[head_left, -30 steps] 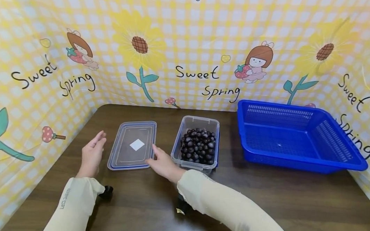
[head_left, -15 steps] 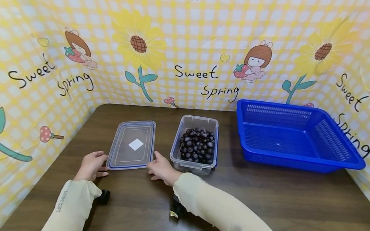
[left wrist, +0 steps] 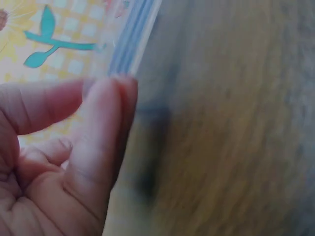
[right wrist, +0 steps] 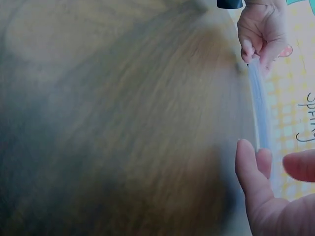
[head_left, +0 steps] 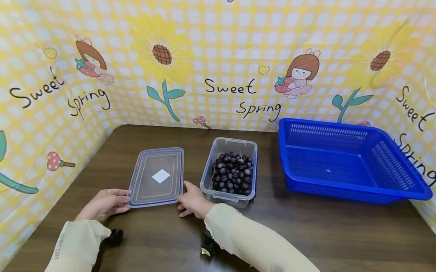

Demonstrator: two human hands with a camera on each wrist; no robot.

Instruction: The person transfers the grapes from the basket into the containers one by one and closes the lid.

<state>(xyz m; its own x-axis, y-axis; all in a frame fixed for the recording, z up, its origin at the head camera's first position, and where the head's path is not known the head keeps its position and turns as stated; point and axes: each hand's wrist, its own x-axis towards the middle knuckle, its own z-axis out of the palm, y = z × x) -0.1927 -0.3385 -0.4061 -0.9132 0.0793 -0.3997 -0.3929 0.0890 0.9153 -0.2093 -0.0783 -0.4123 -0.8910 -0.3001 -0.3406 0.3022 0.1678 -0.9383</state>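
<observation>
A clear rectangular lid (head_left: 142,177) with a blue seal and a white square label lies left of a grape-filled container. My left hand (head_left: 103,204) pinches its near left corner between thumb and fingers; the left wrist view shows the lid's blue-lined edge (left wrist: 132,46) at the fingertips. At the near right corner is my right hand (head_left: 194,201). In the right wrist view, its fingers (right wrist: 250,174) meet the lid's edge while the thumb stands apart from it. Dark grapes (head_left: 232,173) fill much of the clear plastic container (head_left: 230,197) beside the right hand.
A large blue plastic basket (head_left: 326,159) stands at the right of the brown wooden table (head_left: 319,237). Yellow checked cloth (head_left: 220,37) with printed flowers and figures surrounds the back and sides. Black wrist-worn devices (head_left: 114,237) show below the sleeves.
The left hand has come down from beside the lid to its near left corner and pinches it. The lid's near edge has shifted slightly toward me. The right hand stays at the near right corner.
</observation>
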